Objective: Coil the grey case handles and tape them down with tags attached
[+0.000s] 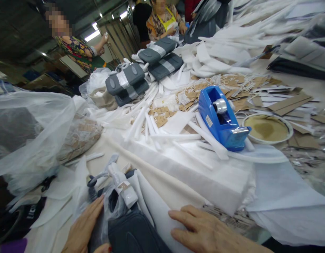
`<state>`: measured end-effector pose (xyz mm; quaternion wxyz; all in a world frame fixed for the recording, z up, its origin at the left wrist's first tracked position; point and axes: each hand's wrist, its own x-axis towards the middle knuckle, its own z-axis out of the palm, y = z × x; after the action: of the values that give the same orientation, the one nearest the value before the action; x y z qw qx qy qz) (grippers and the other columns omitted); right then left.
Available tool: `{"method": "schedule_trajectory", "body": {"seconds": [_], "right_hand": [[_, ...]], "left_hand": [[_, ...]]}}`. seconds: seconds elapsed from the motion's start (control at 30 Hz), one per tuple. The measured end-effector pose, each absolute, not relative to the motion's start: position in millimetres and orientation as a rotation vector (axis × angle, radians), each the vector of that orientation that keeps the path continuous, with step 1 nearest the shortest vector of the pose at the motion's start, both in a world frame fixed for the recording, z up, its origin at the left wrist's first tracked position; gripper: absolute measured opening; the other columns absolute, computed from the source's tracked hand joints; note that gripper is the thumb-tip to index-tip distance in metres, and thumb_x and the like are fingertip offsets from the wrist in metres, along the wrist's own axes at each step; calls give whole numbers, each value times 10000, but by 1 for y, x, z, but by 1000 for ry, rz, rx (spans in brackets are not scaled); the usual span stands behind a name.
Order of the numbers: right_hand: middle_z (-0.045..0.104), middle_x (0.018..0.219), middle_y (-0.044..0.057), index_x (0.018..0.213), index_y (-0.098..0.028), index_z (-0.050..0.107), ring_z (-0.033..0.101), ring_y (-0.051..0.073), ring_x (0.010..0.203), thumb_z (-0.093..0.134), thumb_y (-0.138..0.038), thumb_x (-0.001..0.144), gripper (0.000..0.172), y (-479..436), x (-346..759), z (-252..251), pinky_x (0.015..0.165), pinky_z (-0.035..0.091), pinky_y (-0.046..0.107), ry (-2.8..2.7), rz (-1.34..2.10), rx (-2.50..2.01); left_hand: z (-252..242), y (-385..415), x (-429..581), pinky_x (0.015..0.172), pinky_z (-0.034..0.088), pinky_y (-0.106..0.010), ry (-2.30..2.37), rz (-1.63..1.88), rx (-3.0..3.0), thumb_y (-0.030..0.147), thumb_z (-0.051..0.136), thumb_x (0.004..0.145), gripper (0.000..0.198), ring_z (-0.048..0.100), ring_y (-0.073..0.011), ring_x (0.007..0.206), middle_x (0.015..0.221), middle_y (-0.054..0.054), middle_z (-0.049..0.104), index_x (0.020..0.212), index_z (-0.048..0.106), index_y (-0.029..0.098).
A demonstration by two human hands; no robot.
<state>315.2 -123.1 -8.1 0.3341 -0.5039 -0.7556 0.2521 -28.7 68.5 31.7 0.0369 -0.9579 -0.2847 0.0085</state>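
Observation:
A dark grey bag lies at the lower middle, cut off by the frame's bottom edge. Clear plastic and white wrapping cover its strap or handle end. My left hand rests along the bag's left side, fingers stretched out and thumb near the front. On the right, my right hand lies with fingers apart on a white padding sheet beside the bag. Neither hand is visibly closed around anything.
A blue tape dispenser stands beyond my right hand, beside a round shallow dish. White padding strips and brown tags cover the table. Grey bags are stacked farther back. A plastic sack stands left; several people are behind.

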Motion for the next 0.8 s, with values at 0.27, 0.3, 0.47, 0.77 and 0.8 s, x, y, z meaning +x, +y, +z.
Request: {"method": "schedule_trajectory", "body": {"seconds": [0.27,0.3,0.47,0.77,0.8], "right_hand": [[603,1200,62,1026,-229,618,596,152,1038,503,-73,847,263,-112,312,-16,840,456,197,-1904,895,-1268],[616,1168,67,1019,-219,617,600,150,1021,503,-71,846,254,-111,310,-18,829,457,195,-1903,901,-1267],[650,982,50,969,-191,611,605,130,909,481,-75,857,207,-98,295,-24,759,447,174,-1912,917,-1239],[618,786,33,855,-115,615,560,118,719,525,-24,767,156,-80,275,-31,622,409,160,-2054,1006,-1171],[622,805,36,877,-113,614,563,116,731,525,-18,761,174,-79,278,-30,640,411,154,-2053,1030,-1147]], "left_hand": [[22,56,-12,1044,341,-493,-930,-72,-2992,445,454,802,728,354,-330,1301,1478,-28,308,1435,112,332],[23,55,-11,1045,342,-492,-932,-72,-3009,446,464,799,732,356,-329,1300,1467,-28,329,1434,116,337],[22,54,-9,1056,301,-542,-941,-104,-3065,481,396,831,697,319,-345,1318,1503,-35,246,1437,86,336],[18,48,-5,1082,254,-562,-970,-175,-3065,408,366,853,646,281,-336,1335,1509,4,212,1434,91,340],[17,47,-5,1089,238,-563,-972,-188,-3066,395,357,857,637,272,-332,1339,1509,10,206,1434,94,336]]}}
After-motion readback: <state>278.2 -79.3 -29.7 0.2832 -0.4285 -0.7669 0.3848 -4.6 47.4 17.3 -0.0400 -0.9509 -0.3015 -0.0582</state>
